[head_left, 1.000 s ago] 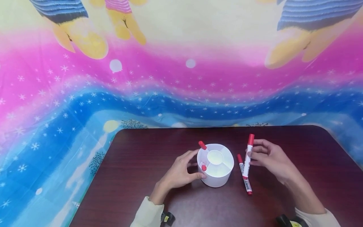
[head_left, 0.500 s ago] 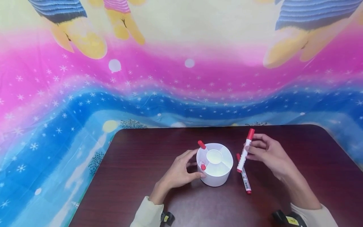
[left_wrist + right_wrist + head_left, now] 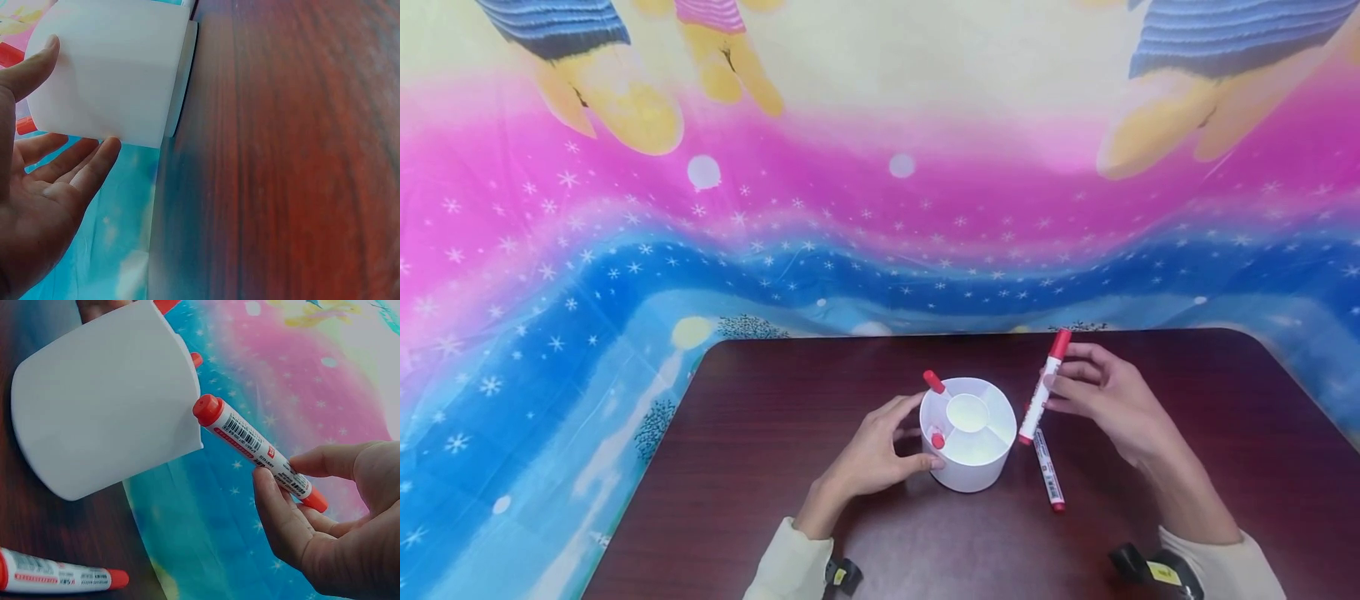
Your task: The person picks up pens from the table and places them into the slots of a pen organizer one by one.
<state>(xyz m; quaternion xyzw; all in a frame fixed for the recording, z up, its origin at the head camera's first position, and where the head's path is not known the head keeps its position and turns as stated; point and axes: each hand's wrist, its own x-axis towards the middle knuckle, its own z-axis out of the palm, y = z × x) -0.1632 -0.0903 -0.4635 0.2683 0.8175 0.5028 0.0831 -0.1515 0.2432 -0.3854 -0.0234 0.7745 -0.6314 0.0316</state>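
Note:
A white round pen holder point(image 3: 968, 446) with compartments stands on the dark wooden table point(image 3: 760, 467). Two red-capped markers point(image 3: 936, 385) stick out of its left compartment. My left hand point(image 3: 880, 454) touches the holder's left wall point(image 3: 106, 75) with thumb and fingertips, its fingers straight. My right hand point(image 3: 1101, 400) pinches a white marker with red ends point(image 3: 1043, 388) and holds it tilted in the air just right of the holder's rim. The right wrist view shows that marker point(image 3: 259, 450) between my thumb and fingers. Another red marker point(image 3: 1047, 475) lies on the table to the right of the holder.
A colourful cartoon-print cloth point(image 3: 775, 208) hangs behind the table and covers the ground to its left. The table's far edge point(image 3: 970, 335) runs close behind the holder. Bare tabletop lies to the left and right of my hands.
My right hand has lifted the marker off the table and carried it up and left, toward the holder's rim. The left hand and the holder have stayed in place.

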